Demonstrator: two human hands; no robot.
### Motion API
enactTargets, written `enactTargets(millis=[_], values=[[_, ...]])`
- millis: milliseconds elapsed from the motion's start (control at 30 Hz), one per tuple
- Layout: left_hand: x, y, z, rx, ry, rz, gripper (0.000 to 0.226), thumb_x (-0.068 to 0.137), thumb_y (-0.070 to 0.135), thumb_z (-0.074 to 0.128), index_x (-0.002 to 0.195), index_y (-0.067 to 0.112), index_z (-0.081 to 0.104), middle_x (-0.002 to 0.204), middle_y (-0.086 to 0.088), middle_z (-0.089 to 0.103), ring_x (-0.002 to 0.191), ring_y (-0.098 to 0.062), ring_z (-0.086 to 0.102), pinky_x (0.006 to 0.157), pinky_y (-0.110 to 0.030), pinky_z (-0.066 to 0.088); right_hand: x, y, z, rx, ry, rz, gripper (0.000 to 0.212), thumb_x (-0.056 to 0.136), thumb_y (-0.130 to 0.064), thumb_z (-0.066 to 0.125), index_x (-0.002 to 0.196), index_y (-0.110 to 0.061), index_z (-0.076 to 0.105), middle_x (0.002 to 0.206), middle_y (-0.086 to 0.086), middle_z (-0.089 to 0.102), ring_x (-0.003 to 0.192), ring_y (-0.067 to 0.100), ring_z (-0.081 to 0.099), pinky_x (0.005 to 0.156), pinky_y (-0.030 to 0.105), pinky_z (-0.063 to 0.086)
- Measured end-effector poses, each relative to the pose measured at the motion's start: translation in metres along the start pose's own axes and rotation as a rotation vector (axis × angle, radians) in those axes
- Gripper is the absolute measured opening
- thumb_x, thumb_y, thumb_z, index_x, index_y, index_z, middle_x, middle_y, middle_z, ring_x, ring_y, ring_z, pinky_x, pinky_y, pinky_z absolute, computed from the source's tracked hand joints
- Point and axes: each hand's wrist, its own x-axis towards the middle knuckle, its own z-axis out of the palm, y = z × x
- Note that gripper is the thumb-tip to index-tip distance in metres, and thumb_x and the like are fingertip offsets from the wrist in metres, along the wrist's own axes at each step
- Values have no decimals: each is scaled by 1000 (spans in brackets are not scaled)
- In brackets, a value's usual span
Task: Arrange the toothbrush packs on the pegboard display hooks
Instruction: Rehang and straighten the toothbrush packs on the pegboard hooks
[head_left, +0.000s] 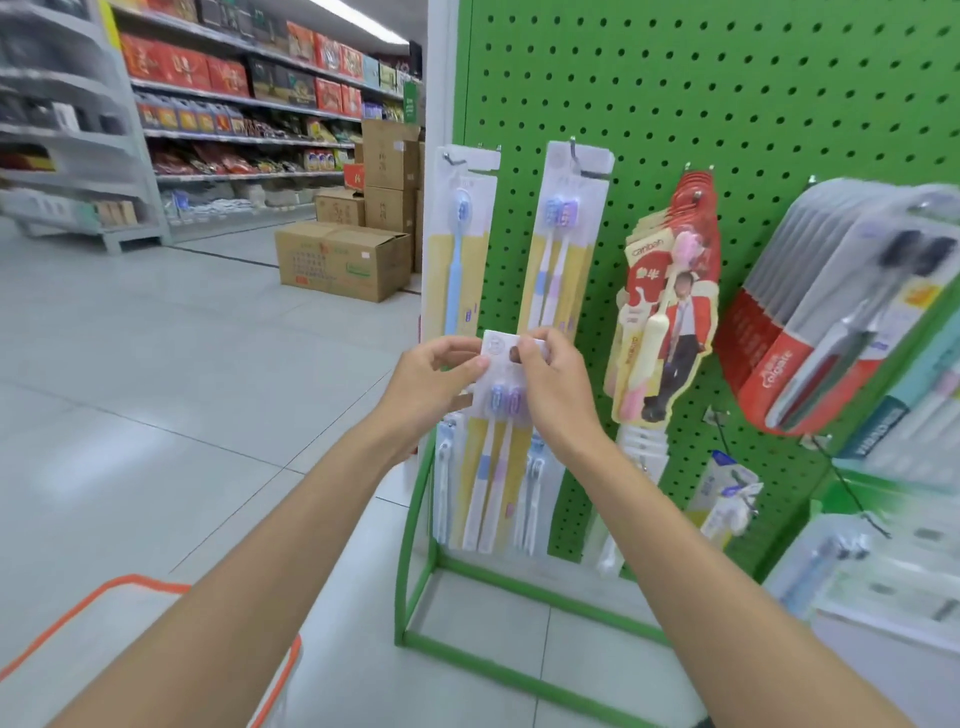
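Nearest, at lower left, an orange-rimmed basket (130, 587). Beyond it, the left hand (436, 384) and right hand (558, 395) each pinched the header card of a twin toothbrush pack (493, 457), fingers curled at its top edge. The pack hung upright just before the green pegboard (727, 104). Step judged: bringing the pack to a hook. Next, its hang hole would need aligning with the hook (574, 150) bearing matching hung packs (561, 249) above.

Bare forearms (291, 519), left grip (431, 382), right grip (558, 387)
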Motion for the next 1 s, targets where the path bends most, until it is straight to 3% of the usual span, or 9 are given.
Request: enactTargets(millis=[133,200,267,333,467,533,700,900,1000], values=[[-12,-19,-12,170,-177,-114,16,95,12,62,109,7,67,97,-4,74,82,-13,69,78,-30,60,-5,6,-4,83,18,55,23,101,-13,39,81,-11,51,83,-1,56,76,12,52,52,8,36],[-17,-20,-14,168,-176,-110,13,94,8,62,104,2,67,87,-3,72,71,-8,67,69,-25,59,-8,11,-3,121,-6,82,22,101,-19,43,82,-17,54,89,-1,61,83,14,58,67,11,45],[-21,-17,-12,128,-128,-88,12,95,6,61,104,2,67,84,-3,70,65,-5,67,62,-21,57,-12,20,0,191,-53,151,23,98,-36,49,96,-18,61,104,3,69,99,22,65,93,35,52],[-23,-14,-11,51,-89,-79,10,94,5,61,102,4,67,86,-3,71,69,-8,68,63,-23,58,-19,26,1,222,-116,201,45,91,-54,48,112,-19,66,116,5,70,111,27,64,103,50,46],[-18,-9,-13,-95,13,-67,15,95,6,60,109,4,65,98,-8,72,82,-16,70,69,-26,60,-39,41,4,178,-288,365,94,63,-90,42,132,-29,60,136,1,60,127,25,55,111,51,37],[-16,-7,-17,-153,91,-54,17,96,6,59,112,2,63,100,-9,71,82,-16,71,69,-25,60,-50,51,3,146,-397,433,100,57,-95,47,135,-33,57,138,-4,58,125,22,55,111,50,37],[-11,-5,-25,-220,268,-9,14,95,7,61,108,7,66,94,-2,73,75,-8,71,65,-22,58,-77,66,-5,0,-576,384,32,92,-33,67,118,-16,63,114,5,70,97,13,66,96,38,54],[-10,-5,-17,-121,283,41,20,98,11,57,117,13,64,96,-4,74,82,-14,72,69,-26,59,-87,72,-7,-26,-543,317,26,87,-24,74,106,-7,69,94,4,75,84,14,71,84,30,58],[-14,1,-10,-106,265,80,32,106,31,39,120,16,63,90,0,73,77,-11,72,66,-23,57,-92,66,-8,-19,-479,281,22,87,-24,74,104,-10,70,88,2,74,72,8,67,63,18,52]])
